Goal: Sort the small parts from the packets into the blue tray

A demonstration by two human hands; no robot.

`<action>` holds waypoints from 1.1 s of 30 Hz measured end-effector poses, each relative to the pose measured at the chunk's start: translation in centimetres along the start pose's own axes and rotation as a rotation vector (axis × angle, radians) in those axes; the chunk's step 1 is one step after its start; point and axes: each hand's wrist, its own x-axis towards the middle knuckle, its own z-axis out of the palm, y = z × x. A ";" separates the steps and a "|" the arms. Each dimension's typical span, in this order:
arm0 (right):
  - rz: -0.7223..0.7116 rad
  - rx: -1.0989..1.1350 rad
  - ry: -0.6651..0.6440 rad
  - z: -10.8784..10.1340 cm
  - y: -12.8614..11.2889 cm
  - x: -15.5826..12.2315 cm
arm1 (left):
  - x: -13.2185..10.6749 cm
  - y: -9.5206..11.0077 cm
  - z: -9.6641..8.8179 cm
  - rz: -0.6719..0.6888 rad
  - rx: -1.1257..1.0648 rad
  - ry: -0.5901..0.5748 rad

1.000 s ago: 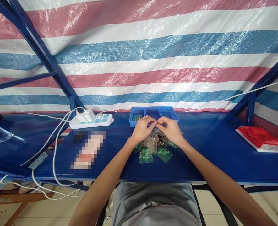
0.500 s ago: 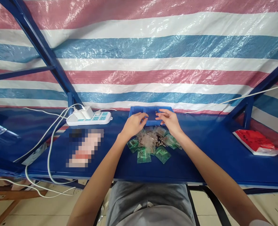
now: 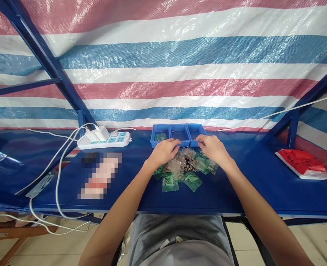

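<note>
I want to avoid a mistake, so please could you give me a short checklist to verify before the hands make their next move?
1. Blue tray upright on the table: ok.
2. Green bag inside the tray's left compartment: ok.
3. Pile of small bags near the hands: ok, just in front of the tray.
4. Left grip free of parts: cannot tell; its fingers are curled and hide the inside.
5. Right grip free of parts: cannot tell; it is by the right compartment, too small to see.
6. Power strip away from both hands: ok, off to the left.
</note>
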 end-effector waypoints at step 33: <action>-0.017 0.094 0.166 -0.8 -3.3 -1.3 | 0.0 0.8 0.3 0.013 -0.085 0.055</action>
